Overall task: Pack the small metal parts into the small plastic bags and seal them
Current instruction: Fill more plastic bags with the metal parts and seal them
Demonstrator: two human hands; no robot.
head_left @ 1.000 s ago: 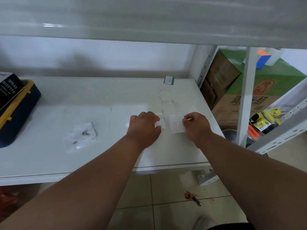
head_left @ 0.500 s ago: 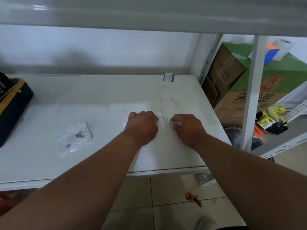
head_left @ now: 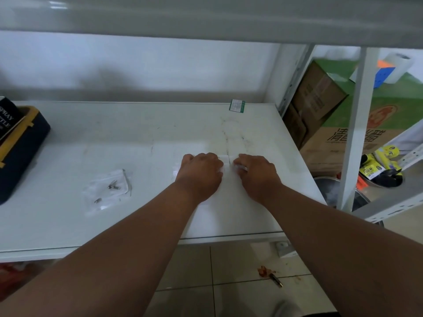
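A: Start close. What are the hands doing?

B: Both are knuckles-up on the white shelf [head_left: 251, 138], side by side. The left hand [head_left: 201, 172] has its fingers curled down on a small clear bag [head_left: 225, 159], of which only a sliver shows between the hands. The right hand [head_left: 256, 173] is curled on the same spot. Whether each pinches the bag or only presses it, I cannot tell; the fingertips are under the hands.

A: So sealing?

B: My guess is they are closing the strip, but the seal itself is hidden, and so is any part inside.

A: What is left?

B: To the left, well apart from the hands, lies a heap of clear bags [head_left: 107, 191] with a few small metal parts [head_left: 113, 186] on or in it. Which, I cannot make out. I see no finished stack, so I judge the job is early or midway.

A: And farther back?

B: A small green label [head_left: 237, 105] at the far edge, and a dark case [head_left: 20, 154] cut off at far left.
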